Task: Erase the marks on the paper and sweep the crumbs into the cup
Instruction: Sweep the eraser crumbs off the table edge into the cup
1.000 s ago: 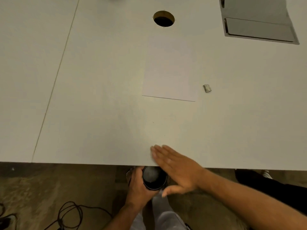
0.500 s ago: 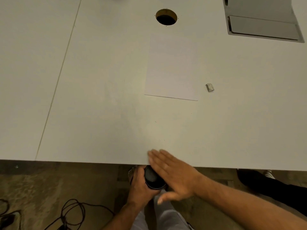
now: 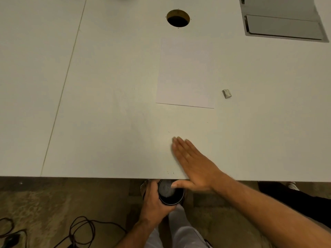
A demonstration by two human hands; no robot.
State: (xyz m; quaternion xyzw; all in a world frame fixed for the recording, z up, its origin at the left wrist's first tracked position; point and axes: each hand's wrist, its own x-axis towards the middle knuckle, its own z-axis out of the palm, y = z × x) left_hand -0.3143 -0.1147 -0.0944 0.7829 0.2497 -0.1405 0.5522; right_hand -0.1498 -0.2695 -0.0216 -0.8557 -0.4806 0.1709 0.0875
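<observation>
Left hand (image 3: 157, 201) grips cup (image 3: 171, 194) below table edge (image 3: 107, 176); right hand (image 3: 195, 165) flat, fingers spread, probably touching.

You've got a round cable hole (image 3: 178, 18) cut into the worktop (image 3: 107, 86) near the far edge, and a grey flap panel (image 3: 283, 22) set into the far right corner. Down on the floor (image 3: 35, 203) below the near edge, black cables (image 3: 80, 230) lie tangled at the left.

White paper (image 3: 186, 72) on a cream table (image 3: 107, 104); black cup (image 3: 171, 194); grey-streaked eraser (image 3: 227, 93).
</observation>
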